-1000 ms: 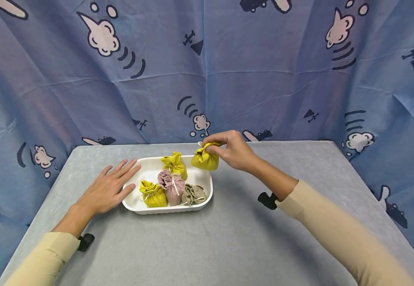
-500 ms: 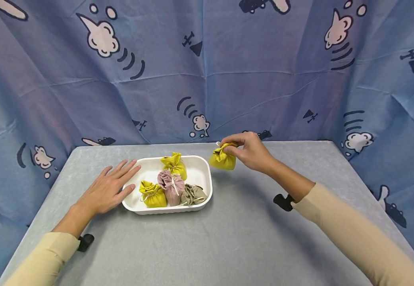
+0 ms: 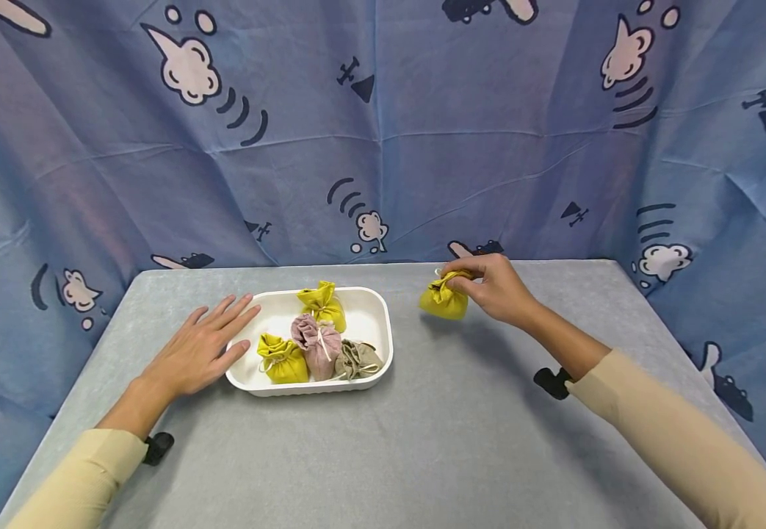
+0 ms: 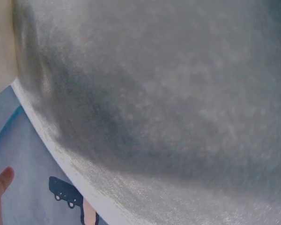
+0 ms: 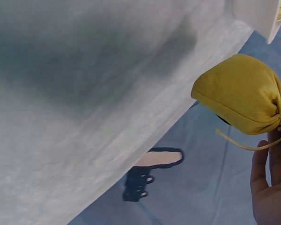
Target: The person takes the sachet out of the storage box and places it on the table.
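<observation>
Holding a small, plump yellow cloth pouch [image 3: 445,300] by its gathered neck, the right hand [image 3: 493,288] is out to the right of the white, oval-cornered plastic tray [image 3: 310,391], and that grip is pinched firmly together on the fabric! The pouch hangs neck up over the smooth grey tabletop [image 3: 383,455], and from the right wrist view its shadow falls apart from it, so it looks lifted clear. A thin pale cord [image 5: 246,146] dangles loose from the neck.

Over to the left hand [image 3: 203,347]: fingers spread and straight, lying across the tray's left end, that grip apart and clasping nothing. Inside sit four more: a yellow pouch at the back [image 3: 323,307], a yellow pouch at the front left [image 3: 286,361], a dusty-pink cloth pouch [image 3: 319,345] in the middle and a grey-green cloth pouch [image 3: 358,360] at the right.

How does the held one handle? Light and soft, I'd judge, with a rounded, filled belly that probably gives under pressure; the cloth hardly looks slippery or fragile. The cinched neck seems the best hold, the loose cord the worst.
</observation>
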The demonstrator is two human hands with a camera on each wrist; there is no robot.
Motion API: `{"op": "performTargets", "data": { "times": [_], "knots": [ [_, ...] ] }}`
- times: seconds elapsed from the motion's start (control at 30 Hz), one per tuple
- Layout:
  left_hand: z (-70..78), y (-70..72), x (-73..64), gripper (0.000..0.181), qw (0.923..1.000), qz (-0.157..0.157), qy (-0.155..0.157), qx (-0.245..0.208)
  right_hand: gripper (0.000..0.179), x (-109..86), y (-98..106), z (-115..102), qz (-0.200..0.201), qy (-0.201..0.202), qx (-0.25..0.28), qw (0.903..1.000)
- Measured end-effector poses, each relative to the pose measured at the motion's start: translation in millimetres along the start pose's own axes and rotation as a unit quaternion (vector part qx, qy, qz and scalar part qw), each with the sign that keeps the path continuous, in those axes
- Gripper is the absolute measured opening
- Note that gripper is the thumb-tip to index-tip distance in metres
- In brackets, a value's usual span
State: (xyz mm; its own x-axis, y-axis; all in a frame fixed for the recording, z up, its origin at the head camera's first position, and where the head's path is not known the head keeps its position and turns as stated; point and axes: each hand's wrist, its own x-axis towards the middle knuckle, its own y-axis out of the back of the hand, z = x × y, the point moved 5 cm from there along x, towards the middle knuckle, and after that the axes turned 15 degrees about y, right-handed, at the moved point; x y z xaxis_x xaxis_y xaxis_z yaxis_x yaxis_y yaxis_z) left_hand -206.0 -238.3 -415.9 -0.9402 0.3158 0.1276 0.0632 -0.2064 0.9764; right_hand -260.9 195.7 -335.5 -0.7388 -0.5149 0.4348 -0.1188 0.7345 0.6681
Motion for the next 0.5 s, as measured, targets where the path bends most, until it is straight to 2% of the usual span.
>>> {"op": "performTargets", "data": {
  "times": [0.23,0.5],
  "knots": [
    [-0.8,-0.1,-0.5,0.06,1.0,-0.003,0.001,-0.002,0.017,-10.1,1.2,14.8,0.002,-0.018,0.006,0.9998],
    [-0.6,0.0,-0.4,0.06,1.0,-0.008,0.003,-0.002,0.018,-16.1,-1.2,28.6,0.007,-0.016,0.009,0.9998]
  ]
}}
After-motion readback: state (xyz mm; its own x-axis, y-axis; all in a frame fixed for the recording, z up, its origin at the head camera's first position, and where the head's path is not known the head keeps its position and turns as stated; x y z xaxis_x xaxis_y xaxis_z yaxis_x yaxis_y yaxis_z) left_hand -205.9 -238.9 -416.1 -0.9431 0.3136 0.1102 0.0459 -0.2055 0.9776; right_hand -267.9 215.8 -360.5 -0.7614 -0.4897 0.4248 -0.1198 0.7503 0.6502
